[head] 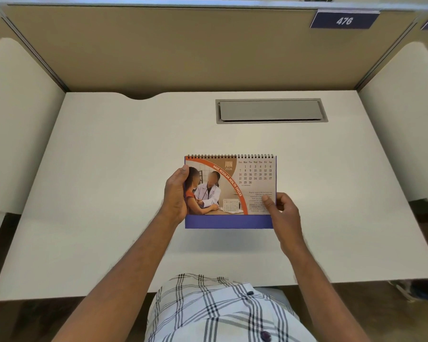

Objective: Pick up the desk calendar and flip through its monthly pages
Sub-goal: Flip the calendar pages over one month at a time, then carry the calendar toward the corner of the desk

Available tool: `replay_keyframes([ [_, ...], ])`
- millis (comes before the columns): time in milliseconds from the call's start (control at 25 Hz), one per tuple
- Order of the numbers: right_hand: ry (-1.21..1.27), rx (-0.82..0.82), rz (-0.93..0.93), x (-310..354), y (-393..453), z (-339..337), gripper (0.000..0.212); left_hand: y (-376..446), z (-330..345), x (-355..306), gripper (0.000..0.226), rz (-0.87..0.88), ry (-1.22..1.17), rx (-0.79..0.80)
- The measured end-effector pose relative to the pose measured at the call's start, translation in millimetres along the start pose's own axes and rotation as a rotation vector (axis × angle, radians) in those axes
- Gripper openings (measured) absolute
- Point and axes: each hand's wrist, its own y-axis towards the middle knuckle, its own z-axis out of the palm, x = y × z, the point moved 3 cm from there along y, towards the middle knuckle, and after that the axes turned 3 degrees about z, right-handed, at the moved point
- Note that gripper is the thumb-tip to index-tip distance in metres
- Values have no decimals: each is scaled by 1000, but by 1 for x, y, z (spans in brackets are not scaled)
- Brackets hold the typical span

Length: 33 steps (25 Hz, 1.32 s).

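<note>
A spiral-bound desk calendar [235, 186] with a purple base is held up above the white desk, its shadow on the desktop below. The page facing me reads JUN 2026, with a photo on the left and the date grid at the upper right. My left hand [176, 196] grips the calendar's left edge, thumb on the front of the page. My right hand [283, 213] holds the lower right corner, thumb pressed on the page near the small text.
The white desk [109, 193] has a grey cable hatch [271, 111] set in it at the back right. Beige partition walls [183, 50] close the back and sides; a blue tag reads 476 [344, 20]. My checked shirt shows at the bottom.
</note>
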Motion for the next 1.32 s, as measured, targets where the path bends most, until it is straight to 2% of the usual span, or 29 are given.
replay_keyframes([
  [160,-5,72,76,-13,-9,-2,19,-4,1,2,30,36,37,-15],
  [640,-2,332,187,-5,-4,-38,24,-37,15,9,37,108,-17,-76],
  [840,35,395,193,-2,4,-46,21,-50,22,-4,27,242,13,-142],
  [1040,4,437,167,14,17,-26,20,-40,10,-20,23,304,64,-340],
  [1320,-23,455,115,63,50,56,24,3,-29,-80,13,362,119,-475],
])
